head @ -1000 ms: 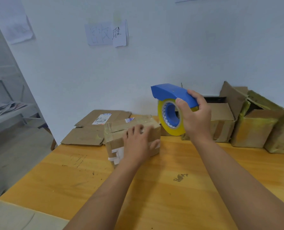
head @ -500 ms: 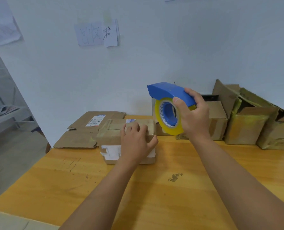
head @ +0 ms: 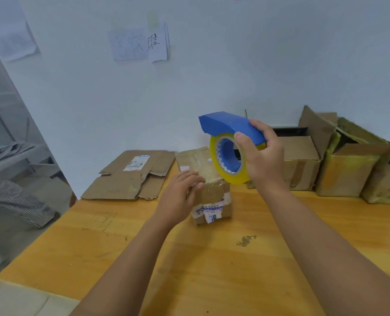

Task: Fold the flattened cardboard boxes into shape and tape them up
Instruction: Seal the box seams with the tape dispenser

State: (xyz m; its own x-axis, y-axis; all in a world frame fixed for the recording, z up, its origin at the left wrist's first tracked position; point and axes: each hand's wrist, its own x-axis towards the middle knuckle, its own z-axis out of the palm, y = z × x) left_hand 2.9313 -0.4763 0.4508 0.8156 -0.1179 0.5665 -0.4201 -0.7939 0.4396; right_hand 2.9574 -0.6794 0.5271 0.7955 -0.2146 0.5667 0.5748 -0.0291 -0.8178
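A small folded cardboard box (head: 212,197), wrapped in clear tape with a white label on its near face, stands on the wooden table (head: 212,258). My left hand (head: 178,199) rests against its left side, fingers spread on the top edge. My right hand (head: 262,158) grips a blue tape dispenser (head: 230,133) loaded with a yellow tape roll, held in the air just above the box's far right corner. A flattened cardboard box (head: 132,176) with a shipping label lies at the table's back left.
Several taped cardboard boxes (head: 349,169) line the wall at the back right. A white wall with paper notes (head: 139,44) rises behind the table. Metal shelving (head: 5,133) and a striped sleeve (head: 14,201) are at the left.
The small box has been turned so a narrow end faces me, and my left hand shifted from its top to its left side. The tape dispenser stayed raised in my right hand.
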